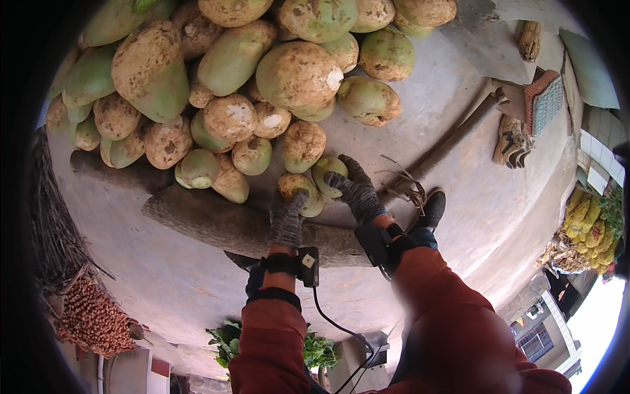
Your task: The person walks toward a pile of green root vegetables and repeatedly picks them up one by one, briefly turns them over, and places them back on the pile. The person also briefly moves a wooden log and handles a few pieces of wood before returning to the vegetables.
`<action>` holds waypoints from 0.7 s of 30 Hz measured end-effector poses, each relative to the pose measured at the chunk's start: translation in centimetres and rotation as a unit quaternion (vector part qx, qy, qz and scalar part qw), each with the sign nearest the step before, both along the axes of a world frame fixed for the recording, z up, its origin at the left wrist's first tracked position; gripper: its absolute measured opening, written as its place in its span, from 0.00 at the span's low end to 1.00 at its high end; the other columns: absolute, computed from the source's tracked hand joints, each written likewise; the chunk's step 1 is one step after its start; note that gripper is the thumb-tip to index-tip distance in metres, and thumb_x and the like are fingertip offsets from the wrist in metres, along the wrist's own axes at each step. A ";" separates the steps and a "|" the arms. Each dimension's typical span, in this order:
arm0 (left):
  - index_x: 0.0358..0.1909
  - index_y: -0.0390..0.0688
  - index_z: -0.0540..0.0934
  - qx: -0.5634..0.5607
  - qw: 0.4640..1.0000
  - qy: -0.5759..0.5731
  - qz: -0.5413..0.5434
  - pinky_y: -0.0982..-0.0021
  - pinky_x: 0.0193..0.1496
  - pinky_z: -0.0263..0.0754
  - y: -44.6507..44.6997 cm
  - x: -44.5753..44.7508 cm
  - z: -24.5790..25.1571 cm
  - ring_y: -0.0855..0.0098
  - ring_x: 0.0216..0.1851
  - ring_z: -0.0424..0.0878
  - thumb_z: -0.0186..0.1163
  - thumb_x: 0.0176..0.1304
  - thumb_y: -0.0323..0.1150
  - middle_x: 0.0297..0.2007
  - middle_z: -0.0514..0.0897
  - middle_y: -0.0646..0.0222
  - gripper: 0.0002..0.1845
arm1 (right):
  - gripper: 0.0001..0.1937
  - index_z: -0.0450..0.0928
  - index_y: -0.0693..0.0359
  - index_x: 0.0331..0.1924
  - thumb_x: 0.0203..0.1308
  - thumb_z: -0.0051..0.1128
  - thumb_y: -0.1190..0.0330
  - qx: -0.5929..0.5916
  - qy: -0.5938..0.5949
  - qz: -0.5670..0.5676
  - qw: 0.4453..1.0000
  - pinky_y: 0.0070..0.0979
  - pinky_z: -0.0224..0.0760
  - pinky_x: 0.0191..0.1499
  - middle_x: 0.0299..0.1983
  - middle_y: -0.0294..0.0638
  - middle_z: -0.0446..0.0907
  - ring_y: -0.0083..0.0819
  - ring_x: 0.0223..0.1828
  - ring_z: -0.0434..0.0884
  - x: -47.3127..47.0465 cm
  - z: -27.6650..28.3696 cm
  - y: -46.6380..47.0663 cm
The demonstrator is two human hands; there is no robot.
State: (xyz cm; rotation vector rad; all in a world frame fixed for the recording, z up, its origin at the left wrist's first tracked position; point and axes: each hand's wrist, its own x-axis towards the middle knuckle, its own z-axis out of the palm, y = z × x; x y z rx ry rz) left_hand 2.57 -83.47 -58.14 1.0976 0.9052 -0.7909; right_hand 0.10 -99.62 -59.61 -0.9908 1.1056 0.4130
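My left hand (287, 220), in a grey knitted glove, has its fingers on a small tan-and-green root vegetable (311, 203), probably a turnip or radish. Just to the right, my gloved right hand (362, 196) curls around a smaller green root vegetable (325, 170). Both vegetables sit at the near edge of a large pile of root vegetables (297, 74), many soil-stained, a few with pale cut ends. The undersides of the two held ones are hidden.
A thick log (211, 216) lies in front of my feet. Another log (443, 138) slants along the pile's right side. Shoes (512, 140) stand beside a woven-topped stool (544, 101). Thin sticks (54, 207) lie at left, above a heap of reddish corn cobs (96, 315). Leafy greens (317, 349) are behind me.
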 end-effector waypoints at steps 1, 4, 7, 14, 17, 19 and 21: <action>0.56 0.41 0.65 -0.002 1.000 0.006 -0.003 0.69 0.47 0.73 -0.2 0.0 0.1 0.70 0.47 0.72 0.64 0.49 0.31 0.48 0.72 0.67 0.31 | 0.36 0.61 0.59 0.58 0.43 0.68 0.63 -0.012 -0.012 0.001 1.000 0.21 0.72 0.33 0.44 0.40 0.73 0.26 0.40 0.74 0.0 0.0 -0.2; 0.55 0.40 0.65 -0.012 1.000 -0.010 -0.005 0.70 0.46 0.73 -0.9 -0.4 -0.2 0.72 0.46 0.72 0.65 0.49 0.30 0.46 0.73 0.67 0.30 | 0.35 0.62 0.58 0.57 0.44 0.67 0.64 -0.015 -0.004 -0.018 1.000 0.22 0.72 0.33 0.44 0.40 0.73 0.27 0.40 0.74 -0.1 0.0 -0.5; 0.55 0.39 0.65 0.002 0.999 -0.038 -0.039 0.72 0.46 0.72 -1.3 -0.9 -0.6 0.72 0.44 0.73 0.65 0.48 0.30 0.45 0.74 0.67 0.31 | 0.33 0.62 0.57 0.56 0.44 0.67 0.64 0.035 0.030 -0.098 0.994 0.23 0.73 0.32 0.44 0.40 0.73 0.28 0.40 0.75 -0.4 -0.1 -0.8; 0.56 0.39 0.64 0.081 0.996 -0.002 -0.023 0.72 0.47 0.71 -1.2 -1.4 -2.0 0.72 0.46 0.71 0.65 0.48 0.31 0.48 0.72 0.66 0.32 | 0.34 0.62 0.57 0.57 0.45 0.66 0.62 0.018 0.027 -0.108 0.994 0.26 0.74 0.33 0.44 0.40 0.73 0.28 0.39 0.75 -0.3 0.4 -0.4; 0.57 0.39 0.63 0.066 0.997 -0.032 -0.010 0.72 0.46 0.71 -1.1 -1.5 -2.6 0.72 0.46 0.71 0.66 0.48 0.31 0.49 0.72 0.65 0.34 | 0.35 0.62 0.56 0.57 0.43 0.67 0.62 -0.052 0.024 -0.031 0.998 0.25 0.73 0.33 0.44 0.39 0.73 0.28 0.40 0.75 0.2 -0.1 0.6; 0.56 0.37 0.64 0.074 0.997 -0.036 -0.009 0.72 0.45 0.72 -1.1 -1.4 -2.7 0.73 0.44 0.72 0.67 0.47 0.33 0.48 0.73 0.65 0.34 | 0.37 0.61 0.56 0.58 0.41 0.69 0.65 -0.041 0.006 -0.060 0.997 0.27 0.73 0.33 0.44 0.40 0.72 0.28 0.41 0.74 0.5 -0.5 0.7; 0.55 0.36 0.65 0.090 0.996 -0.017 -0.008 0.72 0.44 0.72 -1.2 -1.1 -2.7 0.73 0.42 0.73 0.68 0.47 0.34 0.46 0.74 0.65 0.34 | 0.35 0.62 0.55 0.57 0.41 0.69 0.63 0.015 0.024 -0.096 0.995 0.28 0.74 0.33 0.44 0.41 0.72 0.30 0.42 0.74 0.6 -0.5 0.0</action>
